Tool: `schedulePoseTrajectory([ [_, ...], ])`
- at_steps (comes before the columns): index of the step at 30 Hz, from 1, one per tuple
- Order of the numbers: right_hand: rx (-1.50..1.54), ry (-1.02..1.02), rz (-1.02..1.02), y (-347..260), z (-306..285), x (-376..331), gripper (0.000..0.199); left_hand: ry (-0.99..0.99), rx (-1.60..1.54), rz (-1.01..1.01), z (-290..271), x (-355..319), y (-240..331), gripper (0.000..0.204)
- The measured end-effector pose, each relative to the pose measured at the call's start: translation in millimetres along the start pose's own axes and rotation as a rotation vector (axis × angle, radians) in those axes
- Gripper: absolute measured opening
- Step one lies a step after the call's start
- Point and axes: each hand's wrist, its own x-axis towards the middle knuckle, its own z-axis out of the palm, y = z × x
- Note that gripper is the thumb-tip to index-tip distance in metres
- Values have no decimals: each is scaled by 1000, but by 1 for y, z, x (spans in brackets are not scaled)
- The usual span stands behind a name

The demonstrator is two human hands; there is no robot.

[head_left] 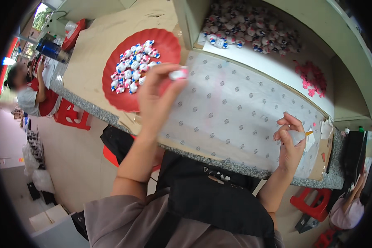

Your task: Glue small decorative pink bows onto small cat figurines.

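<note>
Pinching a pink-white figurine near symbol-printed paper.

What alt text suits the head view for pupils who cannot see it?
A person's left hand holds a small pink-and-white piece near a red scalloped plate of pink, white and blue pieces; the right hand holds a whitish bottle with a yellow tip above patterned paper.

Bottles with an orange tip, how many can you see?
1: the whitish bottle in the right hand, above the right side of the patterned sheet. Others might be hidden.
</note>
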Motion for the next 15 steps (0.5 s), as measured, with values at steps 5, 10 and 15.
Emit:
schedulePoseTrajectory([
  [5,-49,119,-27,-5,8,-3,37,-116,886,417,-3,34,8,37],
  [10,-57,44,30,5,5,-16,38,-293,1145,216,72,67,-29,32],
  [15,-79,20,-39,8,4,-23,48,-243,1264,166,87,81,-58,35],
])
